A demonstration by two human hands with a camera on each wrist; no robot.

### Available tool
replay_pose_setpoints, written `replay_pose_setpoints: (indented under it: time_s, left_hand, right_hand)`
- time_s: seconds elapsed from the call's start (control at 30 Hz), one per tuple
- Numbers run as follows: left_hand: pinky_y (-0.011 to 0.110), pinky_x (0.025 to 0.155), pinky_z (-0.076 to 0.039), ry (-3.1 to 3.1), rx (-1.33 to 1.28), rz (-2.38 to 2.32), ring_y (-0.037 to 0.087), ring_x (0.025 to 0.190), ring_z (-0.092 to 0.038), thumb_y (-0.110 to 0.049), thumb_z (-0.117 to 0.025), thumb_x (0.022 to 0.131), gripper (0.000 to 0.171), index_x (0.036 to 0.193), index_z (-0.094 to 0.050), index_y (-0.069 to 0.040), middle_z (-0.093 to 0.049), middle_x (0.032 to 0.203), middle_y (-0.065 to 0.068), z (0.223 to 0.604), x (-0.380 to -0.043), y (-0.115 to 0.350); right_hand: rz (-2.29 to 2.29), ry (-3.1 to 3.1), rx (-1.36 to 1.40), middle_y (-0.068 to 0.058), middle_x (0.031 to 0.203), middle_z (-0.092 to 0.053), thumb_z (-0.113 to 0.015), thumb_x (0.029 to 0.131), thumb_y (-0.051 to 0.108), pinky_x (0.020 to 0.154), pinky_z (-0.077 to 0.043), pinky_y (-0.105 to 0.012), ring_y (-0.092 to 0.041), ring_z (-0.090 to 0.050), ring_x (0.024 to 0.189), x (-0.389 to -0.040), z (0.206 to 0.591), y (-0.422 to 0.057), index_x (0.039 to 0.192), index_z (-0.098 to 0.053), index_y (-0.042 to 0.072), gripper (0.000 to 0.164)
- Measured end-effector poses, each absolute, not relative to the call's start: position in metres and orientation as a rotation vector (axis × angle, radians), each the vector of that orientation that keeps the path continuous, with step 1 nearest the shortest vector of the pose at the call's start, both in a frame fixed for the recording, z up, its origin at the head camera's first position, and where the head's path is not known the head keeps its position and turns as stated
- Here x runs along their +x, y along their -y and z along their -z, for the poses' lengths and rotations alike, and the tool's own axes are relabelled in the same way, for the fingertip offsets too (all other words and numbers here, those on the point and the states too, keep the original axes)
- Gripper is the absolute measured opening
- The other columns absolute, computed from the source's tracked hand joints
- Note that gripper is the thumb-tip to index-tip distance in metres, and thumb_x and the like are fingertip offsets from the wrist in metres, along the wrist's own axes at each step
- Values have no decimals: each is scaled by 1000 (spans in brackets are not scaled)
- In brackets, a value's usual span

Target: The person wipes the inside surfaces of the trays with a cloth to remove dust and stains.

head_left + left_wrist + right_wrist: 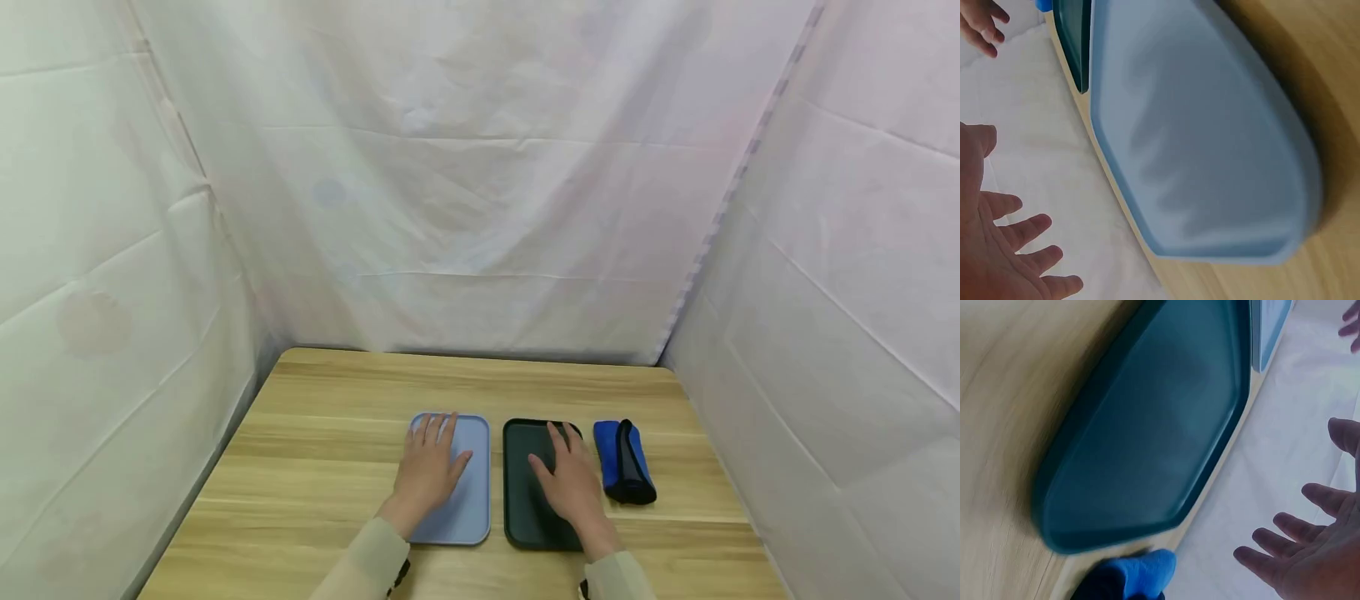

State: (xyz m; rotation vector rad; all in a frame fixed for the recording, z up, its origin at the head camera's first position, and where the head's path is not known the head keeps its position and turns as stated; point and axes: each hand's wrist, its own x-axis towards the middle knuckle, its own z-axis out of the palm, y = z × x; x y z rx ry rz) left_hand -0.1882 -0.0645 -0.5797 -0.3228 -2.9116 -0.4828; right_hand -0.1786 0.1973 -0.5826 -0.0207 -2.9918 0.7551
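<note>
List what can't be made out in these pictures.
Head view: part of the blue tray, behind the left hand.
Head view: part of the green tray, behind the right hand.
Both wrist views: part of the blue bundle, cut off by the frame edge.

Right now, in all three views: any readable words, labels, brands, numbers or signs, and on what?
None readable in any view.
Light blue tray: no marks seen.
Dark green tray: no marks seen.
Blue-and-black bundle: no lettering I can make out.
White sheeting: faint round patches only, no characters.
</note>
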Motion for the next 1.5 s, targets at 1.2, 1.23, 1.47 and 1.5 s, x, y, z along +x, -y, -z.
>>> replay_pose_setpoints:
  time_s: [1.2, 1.23, 1.47, 1.5]
  left_hand:
    - [55, 91, -48, 3031, 119, 1085, 42, 113, -59, -31, -55, 97, 57, 141, -42, 2, -55, 132, 26, 627, -180, 145]
    - [56, 91, -48, 3036, 122, 1089, 43, 114, -59, -31, -55, 97, 56, 141, -43, 1, -56, 132, 26, 628, -180, 146]
    - [39, 63, -48, 3129, 100, 1004, 20, 76, -61, -36, -54, 97, 54, 146, -44, -14, -70, 101, 10, 635, -184, 149]
    - [38, 63, -47, 3137, 102, 991, 18, 76, -60, -37, -53, 97, 54, 146, -44, -16, -70, 103, 9, 636, -185, 149]
  right_hand:
    - [-777, 3136, -528, -39, 145, -21, -54, 90, 59, 90, -32, -73, -59, -27, 127, -186, 609, -327, 155, -7, 1, 98]
    - [-778, 3146, -544, -39, 145, -21, -52, 90, 60, 90, -32, -73, -60, -27, 127, -188, 610, -328, 154, -6, 0, 99]
    - [-837, 3169, -605, -44, 141, -17, -50, 90, 63, 91, -27, -74, -62, -21, 125, -196, 616, -332, 153, -3, -4, 103]
    - [-837, 3170, -601, -44, 140, -18, -50, 90, 62, 90, -28, -73, -62, -21, 124, -196, 616, -332, 153, -3, -3, 102]
